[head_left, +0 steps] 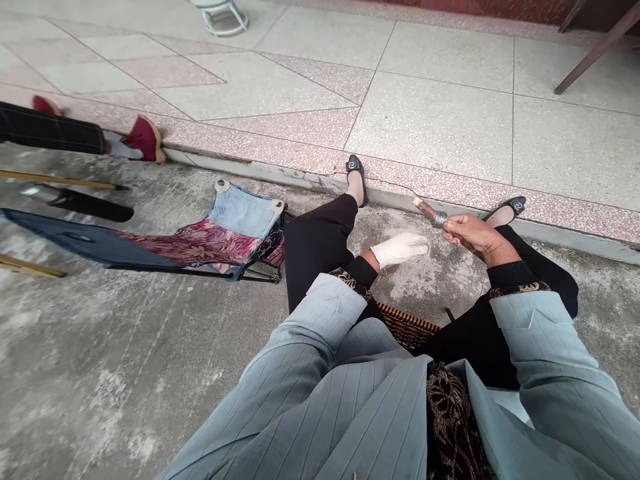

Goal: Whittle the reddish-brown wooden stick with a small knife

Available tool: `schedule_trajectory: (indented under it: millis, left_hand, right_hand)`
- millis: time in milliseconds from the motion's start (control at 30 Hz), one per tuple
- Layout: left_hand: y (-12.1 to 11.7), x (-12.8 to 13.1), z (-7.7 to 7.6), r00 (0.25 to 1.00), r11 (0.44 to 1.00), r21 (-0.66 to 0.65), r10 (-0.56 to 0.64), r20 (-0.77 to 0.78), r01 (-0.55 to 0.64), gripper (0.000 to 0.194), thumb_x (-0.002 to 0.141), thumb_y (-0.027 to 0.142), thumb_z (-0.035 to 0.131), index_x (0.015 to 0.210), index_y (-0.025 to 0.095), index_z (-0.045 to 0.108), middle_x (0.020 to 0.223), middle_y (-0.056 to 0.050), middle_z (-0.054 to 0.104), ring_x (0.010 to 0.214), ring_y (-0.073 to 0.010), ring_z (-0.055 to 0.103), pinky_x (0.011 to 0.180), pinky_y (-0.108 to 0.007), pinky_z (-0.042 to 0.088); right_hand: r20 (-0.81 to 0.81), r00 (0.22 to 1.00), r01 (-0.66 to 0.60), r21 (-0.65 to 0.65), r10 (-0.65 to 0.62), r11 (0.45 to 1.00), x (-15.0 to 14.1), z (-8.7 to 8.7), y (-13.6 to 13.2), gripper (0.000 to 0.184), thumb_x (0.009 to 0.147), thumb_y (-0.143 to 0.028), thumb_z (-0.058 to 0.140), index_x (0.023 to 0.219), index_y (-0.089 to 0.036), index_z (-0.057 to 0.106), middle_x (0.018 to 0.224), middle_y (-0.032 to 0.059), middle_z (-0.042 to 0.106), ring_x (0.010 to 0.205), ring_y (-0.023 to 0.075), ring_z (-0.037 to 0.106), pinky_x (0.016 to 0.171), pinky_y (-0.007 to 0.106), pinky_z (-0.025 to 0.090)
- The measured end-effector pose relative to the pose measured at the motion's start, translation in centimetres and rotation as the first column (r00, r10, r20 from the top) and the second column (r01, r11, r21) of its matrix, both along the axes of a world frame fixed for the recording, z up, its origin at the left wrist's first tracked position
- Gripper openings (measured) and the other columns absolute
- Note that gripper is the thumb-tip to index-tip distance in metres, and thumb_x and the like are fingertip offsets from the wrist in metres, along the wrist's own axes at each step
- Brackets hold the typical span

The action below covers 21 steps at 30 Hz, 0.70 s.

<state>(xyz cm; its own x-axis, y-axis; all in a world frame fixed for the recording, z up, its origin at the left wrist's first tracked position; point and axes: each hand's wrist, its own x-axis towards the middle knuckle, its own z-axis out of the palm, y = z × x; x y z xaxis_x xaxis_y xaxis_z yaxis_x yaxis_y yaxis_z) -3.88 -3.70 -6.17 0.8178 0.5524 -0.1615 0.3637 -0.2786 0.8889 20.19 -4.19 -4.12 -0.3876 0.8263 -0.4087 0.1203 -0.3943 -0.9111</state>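
Wooden spindle (425,209) wound with silver wire (440,218) sits gripped in curled fingers of the right hand (473,237); the white-gloved left hand (400,250), fingers together, lies near.

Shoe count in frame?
4. The person's left black flat and right black flat are on their feet, at the tile edge. At far left, another person's leg wears a red shoe; a second red shoe shows beyond it, partly hidden.
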Motion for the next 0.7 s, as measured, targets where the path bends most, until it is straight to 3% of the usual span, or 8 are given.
schedule_trajectory:
  millis: [133, 200, 267, 367, 433, 500, 600, 700]
  left_hand:
    - [-0.2, 0.2, 0.0, 0.986, 0.983, 0.163, -0.054, -0.157, 0.080, 0.032, 0.097, 0.035, 0.044, 0.088, 0.014, 0.067, 0.082, -0.004, 0.065, 0.075, -0.0152, 0.055, 0.070, -0.025, 0.037]
    - [-0.3, 0.2, -0.1, 0.967, 0.962, 0.236, -0.078, -0.241, 0.137, 0.031, 0.096, 0.033, 0.044, 0.088, 0.015, 0.067, 0.083, -0.005, 0.066, 0.075, -0.0166, 0.055, 0.070, -0.026, 0.036]
    - [-0.3, 0.1, -0.1, 0.954, 0.943, 0.280, -0.101, -0.283, 0.183, 0.029, 0.095, 0.031, 0.045, 0.085, 0.016, 0.067, 0.082, -0.006, 0.067, 0.074, -0.0170, 0.055, 0.068, -0.027, 0.035]
    - [-0.2, -0.1, 0.1, 0.957, 0.947, 0.215, -0.192, -0.218, 0.239, 0.025, 0.092, 0.029, 0.049, 0.085, 0.015, 0.068, 0.083, -0.005, 0.067, 0.073, -0.0154, 0.055, 0.067, -0.025, 0.036]
    - [0.0, -0.2, 0.3, 0.972, 0.971, 0.098, -0.210, -0.103, 0.220, 0.023, 0.091, 0.029, 0.051, 0.093, 0.015, 0.070, 0.085, -0.003, 0.067, 0.074, -0.0139, 0.055, 0.068, -0.023, 0.038]
    - [0.1, -0.3, 0.4, 0.996, 0.996, -0.026, -0.089, 0.007, 0.089, 0.027, 0.091, 0.033, 0.053, 0.101, 0.014, 0.069, 0.087, -0.003, 0.067, 0.073, -0.0127, 0.056, 0.067, -0.022, 0.040]
    - [0.2, -0.3, 0.0, 0.994, 0.986, -0.140, 0.096, 0.056, -0.087, 0.032, 0.093, 0.040, 0.050, 0.097, 0.013, 0.066, 0.079, -0.002, 0.063, 0.063, -0.0106, 0.051, 0.060, -0.022, 0.039]
    - [0.1, -0.3, -0.6, 0.996, 0.982, -0.180, 0.071, 0.050, -0.061, 0.035, 0.094, 0.044, 0.047, 0.086, 0.014, 0.063, 0.067, 0.001, 0.055, 0.056, -0.0092, 0.045, 0.054, -0.021, 0.034]
  right_hand:
    - [0.405, 0.914, 0.020, 0.045, -0.036, 0.999, -0.7, -0.8, 0.7, 0.042, 0.076, -0.059, 0.069, 0.076, -0.017, 0.061, 0.061, -0.0002, 0.053, 0.049, 0.0098, 0.041, 0.050, 0.026, 0.029]
    - [0.637, 0.769, -0.130, 0.058, 0.063, 0.990, -0.9, -0.9, 0.9, 0.036, 0.080, -0.052, 0.067, 0.075, -0.017, 0.064, 0.059, 0.0006, 0.053, 0.052, 0.0118, 0.044, 0.054, 0.028, 0.032]
    - [0.740, 0.622, -0.320, -0.058, 0.256, 0.946, -1.0, -0.9, 0.9, 0.032, 0.080, -0.047, 0.068, 0.070, -0.017, 0.065, 0.058, 0.0015, 0.055, 0.053, 0.0131, 0.046, 0.056, 0.029, 0.034]
    - [0.475, 0.540, -0.614, -0.342, 0.695, 0.711, -1.0, -0.4, 0.3, 0.036, 0.078, -0.050, 0.072, 0.067, -0.016, 0.065, 0.056, 0.0005, 0.055, 0.052, 0.0119, 0.046, 0.055, 0.028, 0.035]
    - [0.199, 0.543, -0.748, -0.327, 0.816, 0.578, -0.7, 0.4, -0.1, 0.041, 0.078, -0.055, 0.072, 0.071, -0.016, 0.066, 0.058, -0.0012, 0.055, 0.051, 0.0097, 0.044, 0.053, 0.026, 0.034]
    - [0.052, 0.654, -0.734, -0.202, 0.755, 0.649, -0.2, 1.1, -0.3, 0.043, 0.078, -0.057, 0.072, 0.077, -0.015, 0.067, 0.061, -0.0025, 0.056, 0.050, 0.0073, 0.042, 0.052, 0.024, 0.033]
    - [-0.063, 0.904, -0.426, -0.049, 0.423, 0.903, 0.5, 1.8, -0.4, 0.046, 0.074, -0.058, 0.076, 0.080, -0.014, 0.065, 0.061, -0.0035, 0.054, 0.048, 0.0051, 0.039, 0.049, 0.022, 0.029]
    - [-0.066, 0.991, -0.116, -0.032, 0.113, 0.993, 0.3, 1.8, -0.3, 0.049, 0.069, -0.059, 0.080, 0.070, -0.016, 0.058, 0.060, -0.0019, 0.053, 0.048, 0.0055, 0.040, 0.046, 0.022, 0.026]
